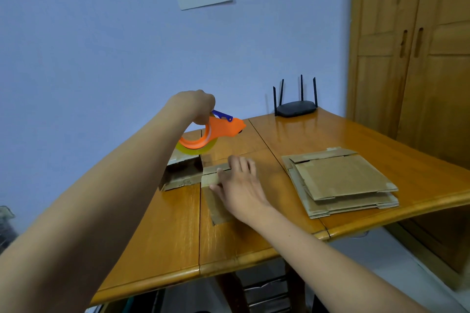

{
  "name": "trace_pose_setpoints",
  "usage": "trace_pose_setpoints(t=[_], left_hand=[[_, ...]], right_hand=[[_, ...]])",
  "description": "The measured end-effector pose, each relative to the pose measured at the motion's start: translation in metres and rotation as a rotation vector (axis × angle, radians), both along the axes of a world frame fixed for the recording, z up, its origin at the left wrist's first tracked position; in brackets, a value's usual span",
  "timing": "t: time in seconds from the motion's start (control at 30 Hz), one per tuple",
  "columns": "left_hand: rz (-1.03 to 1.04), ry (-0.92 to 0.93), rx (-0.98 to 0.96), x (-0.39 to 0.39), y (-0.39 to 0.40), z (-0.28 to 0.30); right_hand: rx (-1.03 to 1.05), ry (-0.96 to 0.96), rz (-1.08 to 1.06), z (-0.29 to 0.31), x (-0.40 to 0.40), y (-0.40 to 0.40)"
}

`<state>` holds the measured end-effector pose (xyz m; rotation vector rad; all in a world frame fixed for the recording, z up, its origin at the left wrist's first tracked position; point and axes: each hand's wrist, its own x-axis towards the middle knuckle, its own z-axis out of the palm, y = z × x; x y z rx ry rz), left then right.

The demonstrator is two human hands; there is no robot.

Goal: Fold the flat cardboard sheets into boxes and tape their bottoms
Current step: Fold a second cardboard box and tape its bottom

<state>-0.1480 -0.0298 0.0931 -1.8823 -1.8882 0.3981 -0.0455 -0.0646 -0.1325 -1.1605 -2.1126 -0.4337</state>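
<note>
Wooden table, blue wall behind: box-taping station.
Your left hand grips orange tape dispenser aloft; right hand, fingers flat, presses folded box; open box left, flat sheets right, router beyond.

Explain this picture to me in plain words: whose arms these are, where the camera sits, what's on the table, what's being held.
There is no machine here: a person wears a camera on the head, looking forward and down, so the two arms are their own. The left hand grips an orange tape dispenser, raised above the table. The right hand rests with straight fingers on a folded box. Behind it sits another box. To the right lies a stack of flat cardboard sheets. A black router stands at the far edge.
</note>
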Motion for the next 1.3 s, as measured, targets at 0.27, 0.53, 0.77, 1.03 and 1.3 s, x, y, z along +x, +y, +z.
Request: trace_pose_setpoints(t=[0.27, 0.53, 0.77, 1.03, 1.3], left_hand=[[0.002, -0.106, 0.002, -0.026, -0.006, -0.014], [-0.030, -0.181, 0.017, -0.055, -0.015, -0.036], [-0.086, -0.178, 0.037, -0.067, -0.021, -0.053], [-0.101, -0.146, 0.033, -0.072, -0.028, -0.068], [-0.090, -0.165, 0.013, -0.076, -0.033, -0.075]], right_hand=[[-0.176, 0.080, -0.131, 0.008, 0.003, -0.009], [-0.152, 0.097, -0.193, 0.007, -0.003, -0.010], [-0.259, -0.030, -0.123, 0.015, 0.002, -0.013], [-0.219, -0.094, -0.147, 0.011, 0.000, -0.016], [-0.180, -0.107, -0.139, 0.006, -0.001, -0.012]])
